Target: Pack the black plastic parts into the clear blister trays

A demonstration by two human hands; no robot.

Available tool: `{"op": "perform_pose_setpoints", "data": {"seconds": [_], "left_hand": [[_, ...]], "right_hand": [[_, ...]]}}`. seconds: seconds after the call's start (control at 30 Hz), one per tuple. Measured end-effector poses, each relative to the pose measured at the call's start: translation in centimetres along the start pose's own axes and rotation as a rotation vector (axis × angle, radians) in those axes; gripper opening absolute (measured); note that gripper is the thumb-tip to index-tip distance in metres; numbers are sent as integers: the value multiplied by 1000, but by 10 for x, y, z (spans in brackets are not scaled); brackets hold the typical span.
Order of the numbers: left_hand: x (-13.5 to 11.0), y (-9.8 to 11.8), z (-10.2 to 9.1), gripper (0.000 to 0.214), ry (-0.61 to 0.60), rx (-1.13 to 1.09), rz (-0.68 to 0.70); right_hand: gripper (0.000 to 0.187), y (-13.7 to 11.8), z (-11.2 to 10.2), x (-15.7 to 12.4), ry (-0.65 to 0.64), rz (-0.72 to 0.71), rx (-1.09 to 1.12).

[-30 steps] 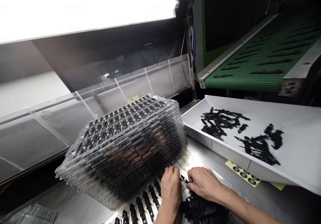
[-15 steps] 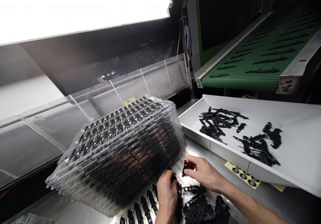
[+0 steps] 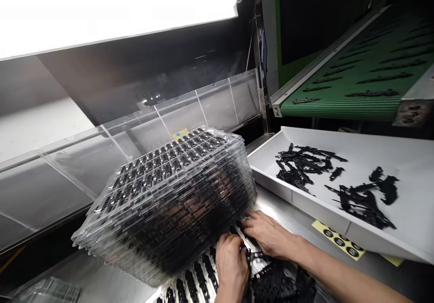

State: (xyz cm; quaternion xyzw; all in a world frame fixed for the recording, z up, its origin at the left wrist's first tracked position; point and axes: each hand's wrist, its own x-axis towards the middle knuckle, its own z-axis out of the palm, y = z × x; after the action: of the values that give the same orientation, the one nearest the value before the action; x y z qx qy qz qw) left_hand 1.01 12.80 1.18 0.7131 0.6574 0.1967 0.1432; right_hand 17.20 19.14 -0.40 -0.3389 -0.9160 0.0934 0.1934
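My left hand (image 3: pixel 231 263) is curled with its fingers pressed down on a clear tray (image 3: pixel 200 278) lying flat on the steel bench, its pockets partly filled with small black parts. My right hand (image 3: pixel 267 234) lies just right of it, fingers bent, fingertips on the tray's far end close to the foot of a tall stack of filled clear trays (image 3: pixel 169 194). A heap of loose black plastic parts (image 3: pixel 281 285) lies under my right wrist. What the fingers pinch is too small to make out.
A white chute tray (image 3: pixel 305 203) at the right holds two clumps of black parts (image 3: pixel 305 165). Above it runs a green conveyor belt (image 3: pixel 356 95) carrying more parts. A clear acrylic guard (image 3: pixel 135 131) stands behind the stack. A yellow label (image 3: pixel 339 239) sticks to the bench.
My right hand, which held a small black part raised above the tray half a second ago, has come down onto the tray. My left hand stayed by the tray and curled tighter.
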Motion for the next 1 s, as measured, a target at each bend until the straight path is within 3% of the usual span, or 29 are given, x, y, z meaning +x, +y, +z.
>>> {"op": "perform_pose_setpoints", "data": {"seconds": [0.27,0.43,0.57,0.73,0.87,1.0], "left_hand": [[7,-4,-1,29,-14,18,25],[4,-4,-5,30,-26,19,25],[-7,-2,-8,28,-31,65,-13],[-23,3,-6,10,-136,93,-74],[-31,7,-4,17,-189,71,-91],[-34,10,0,19,-246,74,-91]], "right_hand": [[23,-18,-16,-16,32,169,3],[2,-25,-22,-43,-24,295,71],[7,-31,-32,-48,-75,340,180],[12,-23,-64,-41,-67,388,299],[20,-2,-88,-22,-56,389,261],[15,15,-85,10,-199,296,205]]}}
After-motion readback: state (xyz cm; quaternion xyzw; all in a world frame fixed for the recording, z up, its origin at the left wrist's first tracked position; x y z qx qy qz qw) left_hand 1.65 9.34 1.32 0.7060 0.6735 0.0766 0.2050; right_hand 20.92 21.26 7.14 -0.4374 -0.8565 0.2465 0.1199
